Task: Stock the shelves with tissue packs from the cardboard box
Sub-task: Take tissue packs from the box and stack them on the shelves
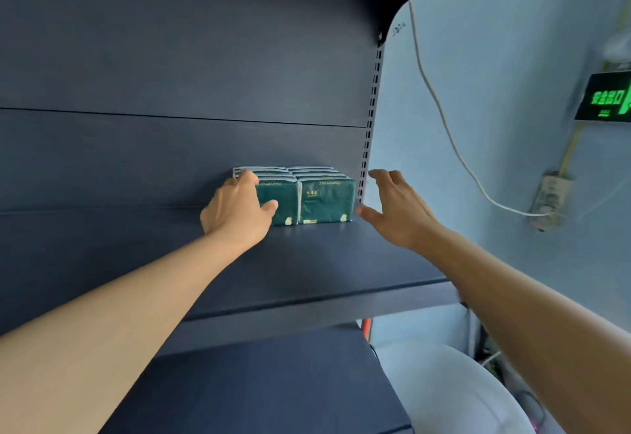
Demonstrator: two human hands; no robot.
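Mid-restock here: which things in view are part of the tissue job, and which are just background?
Job:
- green tissue packs, two rows at the shelf's right end
- shelf they stand on
- left hand, holding the left front pack
- right hand, open beside the packs

Background:
- lit green exit sign
- white cable
- wall socket

Your left hand (239,208) is wrapped around the left stack of green tissue packs (280,194), thumb on the front face. A second stack (326,199) sits touching it, tight to the shelf's (307,262) right end. Your right hand (396,208) hovers just beside that stack, fingers spread, holding nothing. There's a lit green exit sign (606,97) on the wall.
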